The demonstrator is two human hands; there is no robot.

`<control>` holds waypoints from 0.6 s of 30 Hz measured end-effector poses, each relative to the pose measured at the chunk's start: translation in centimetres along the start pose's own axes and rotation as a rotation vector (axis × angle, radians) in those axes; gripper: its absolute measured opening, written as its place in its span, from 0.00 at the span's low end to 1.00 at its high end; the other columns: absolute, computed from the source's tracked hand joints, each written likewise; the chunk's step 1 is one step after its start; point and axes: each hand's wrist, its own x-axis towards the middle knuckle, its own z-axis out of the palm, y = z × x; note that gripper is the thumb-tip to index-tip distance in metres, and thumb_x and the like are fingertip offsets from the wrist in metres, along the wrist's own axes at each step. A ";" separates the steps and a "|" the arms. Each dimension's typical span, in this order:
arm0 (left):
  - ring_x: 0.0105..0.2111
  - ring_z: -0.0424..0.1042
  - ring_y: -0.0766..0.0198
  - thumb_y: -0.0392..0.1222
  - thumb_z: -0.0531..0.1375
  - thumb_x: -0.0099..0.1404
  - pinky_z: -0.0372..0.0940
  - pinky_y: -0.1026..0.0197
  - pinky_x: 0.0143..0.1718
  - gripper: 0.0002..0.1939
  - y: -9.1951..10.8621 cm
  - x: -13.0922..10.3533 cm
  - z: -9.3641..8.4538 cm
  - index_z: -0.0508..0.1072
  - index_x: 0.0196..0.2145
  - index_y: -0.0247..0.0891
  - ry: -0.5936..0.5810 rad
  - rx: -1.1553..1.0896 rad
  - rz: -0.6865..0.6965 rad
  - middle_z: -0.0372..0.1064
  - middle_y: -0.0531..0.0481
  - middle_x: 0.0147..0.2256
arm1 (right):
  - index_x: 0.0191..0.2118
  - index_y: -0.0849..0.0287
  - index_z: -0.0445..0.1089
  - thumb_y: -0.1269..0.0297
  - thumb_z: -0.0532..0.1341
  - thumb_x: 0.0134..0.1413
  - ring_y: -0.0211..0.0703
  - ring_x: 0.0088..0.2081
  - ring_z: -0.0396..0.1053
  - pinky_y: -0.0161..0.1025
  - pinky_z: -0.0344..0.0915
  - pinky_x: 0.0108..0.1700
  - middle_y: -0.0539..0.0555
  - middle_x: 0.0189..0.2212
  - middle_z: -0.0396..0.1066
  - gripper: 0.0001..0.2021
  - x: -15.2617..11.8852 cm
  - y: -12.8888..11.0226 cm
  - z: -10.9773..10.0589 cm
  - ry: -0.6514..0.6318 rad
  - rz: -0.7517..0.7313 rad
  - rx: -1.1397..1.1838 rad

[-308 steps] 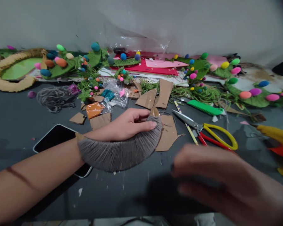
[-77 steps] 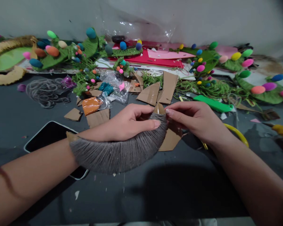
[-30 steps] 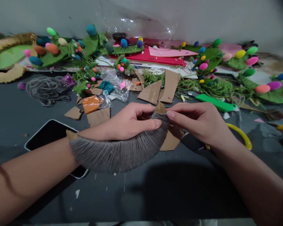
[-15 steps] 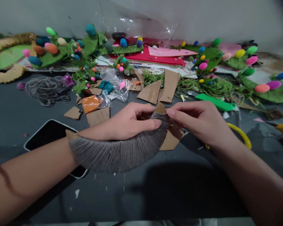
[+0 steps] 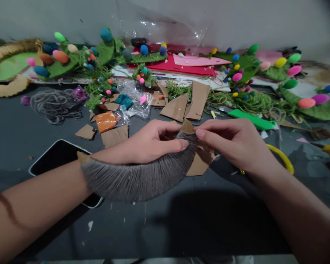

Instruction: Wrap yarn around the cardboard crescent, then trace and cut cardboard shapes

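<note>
The left hand (image 5: 156, 143) has a firm grip on the crescent (image 5: 140, 179) of cardboard wrapped in grey yarn, thumb over the strands near its right end. The right hand (image 5: 233, 141) has thumb and forefinger at the edge beside the bare tip (image 5: 187, 127); I cannot tell what, if anything, that grip holds. The wrapping looks likely to slip off the tapering end if the left thumb lifts, and squeezing too hard could crease the cardboard. The crescent is above the counter (image 5: 143, 234), its far end over the left forearm, partly covering a phone (image 5: 57, 154). Just behind, a cardboard scrap (image 5: 199, 161) could snag a loose strand. A yellow handle (image 5: 282, 157) sits close behind the right wrist, the green cutter (image 5: 251, 120) beyond, and tangled cord (image 5: 55, 106) lies farther left.
</note>
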 end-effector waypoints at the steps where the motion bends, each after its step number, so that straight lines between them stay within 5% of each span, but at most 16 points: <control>1: 0.40 0.76 0.65 0.44 0.64 0.71 0.68 0.67 0.38 0.12 0.0 0.0 0.0 0.80 0.49 0.37 -0.001 -0.004 0.004 0.80 0.50 0.44 | 0.32 0.56 0.82 0.56 0.69 0.57 0.38 0.24 0.66 0.35 0.61 0.24 0.51 0.25 0.75 0.10 0.0 0.1 0.0 0.004 0.005 0.005; 18: 0.39 0.75 0.66 0.45 0.64 0.71 0.68 0.68 0.37 0.11 0.0 0.0 0.0 0.80 0.46 0.36 0.000 0.012 0.001 0.79 0.51 0.42 | 0.30 0.57 0.81 0.59 0.67 0.59 0.36 0.24 0.66 0.34 0.61 0.25 0.50 0.23 0.74 0.10 0.0 0.0 0.2 0.019 -0.017 -0.013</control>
